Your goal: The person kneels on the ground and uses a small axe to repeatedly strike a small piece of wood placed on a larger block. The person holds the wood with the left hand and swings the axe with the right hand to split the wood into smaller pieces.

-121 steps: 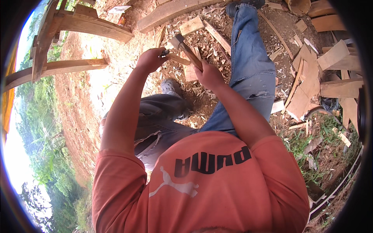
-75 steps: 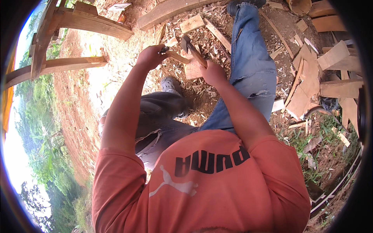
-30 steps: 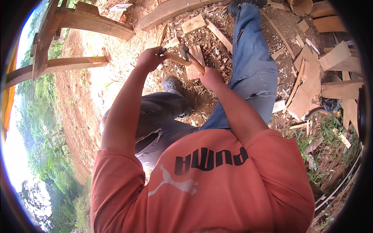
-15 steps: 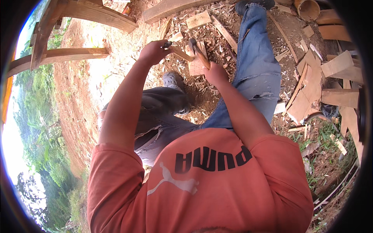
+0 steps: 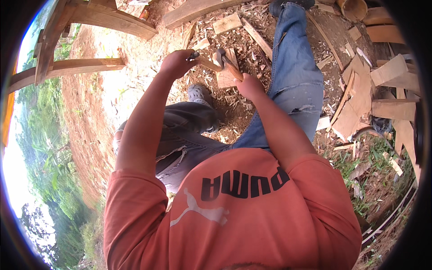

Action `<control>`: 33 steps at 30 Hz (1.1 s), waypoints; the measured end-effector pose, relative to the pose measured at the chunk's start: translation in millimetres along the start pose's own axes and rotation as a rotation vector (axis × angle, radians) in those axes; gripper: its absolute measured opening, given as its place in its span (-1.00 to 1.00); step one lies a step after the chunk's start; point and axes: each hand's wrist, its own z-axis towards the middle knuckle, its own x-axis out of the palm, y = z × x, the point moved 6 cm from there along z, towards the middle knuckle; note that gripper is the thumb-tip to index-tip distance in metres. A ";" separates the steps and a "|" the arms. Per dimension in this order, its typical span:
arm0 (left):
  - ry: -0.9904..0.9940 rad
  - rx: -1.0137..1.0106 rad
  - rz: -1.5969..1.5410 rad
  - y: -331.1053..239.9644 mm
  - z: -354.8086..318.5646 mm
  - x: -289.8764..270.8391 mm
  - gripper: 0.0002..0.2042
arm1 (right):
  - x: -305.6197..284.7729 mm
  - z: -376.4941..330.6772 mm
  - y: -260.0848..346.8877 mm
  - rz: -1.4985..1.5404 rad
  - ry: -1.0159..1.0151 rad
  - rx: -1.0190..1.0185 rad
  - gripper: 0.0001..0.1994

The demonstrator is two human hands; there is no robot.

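Note:
My left hand (image 5: 177, 65) is closed around the near end of a short wooden piece (image 5: 209, 64). A small dark object (image 5: 193, 56) shows at its fingers; I cannot make out its kind. The piece slants toward a pale wooden block (image 5: 226, 80) on the ground. In my closed right hand (image 5: 250, 86) is the wooden handle of a short tool (image 5: 232, 70). Its dark metal head (image 5: 220, 54) lies over the block, close to the wooden piece's far end. Whether the head is a hammer's or an adze's, and whether it touches the wood, I cannot tell.
Wood chips (image 5: 252, 49) cover the soil between my legs. Offcuts (image 5: 227, 23) lie beyond the block. Boards and scraps (image 5: 353, 103) are piled at the right. A wooden frame (image 5: 67, 67) stands at the upper left, and a curved beam (image 5: 198, 12) lies at the far side.
The tool's head has shifted slightly nearer and left, and its handle is a little lower. Both hands keep their grip; the whole view has moved slightly.

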 end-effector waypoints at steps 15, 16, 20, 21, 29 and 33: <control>-0.056 0.036 -0.041 -28.8 -3.2 -4.6 -0.67 | -30.6 -9.4 15.7 0.045 -0.109 -0.071 -0.51; -0.037 0.014 -0.052 -27.6 -2.1 -2.6 -0.67 | -13.1 -5.4 6.2 -0.003 -0.101 -0.066 -0.52; -0.021 -0.045 -0.096 -11.1 -0.3 1.3 -0.68 | 12.6 3.1 -2.6 -0.109 -0.058 -0.010 -0.54; -0.027 -0.049 -0.108 -5.3 -0.5 3.2 -0.68 | 11.7 4.9 -0.5 -0.093 -0.066 0.014 -0.54; -0.047 -0.101 -0.253 19.3 -4.2 10.0 -0.66 | 3.2 0.5 16.5 0.021 -0.109 -0.114 -0.53; -0.040 -0.174 -0.239 21.8 -7.4 8.9 -0.63 | 13.2 2.9 8.1 -0.041 -0.055 -0.035 -0.54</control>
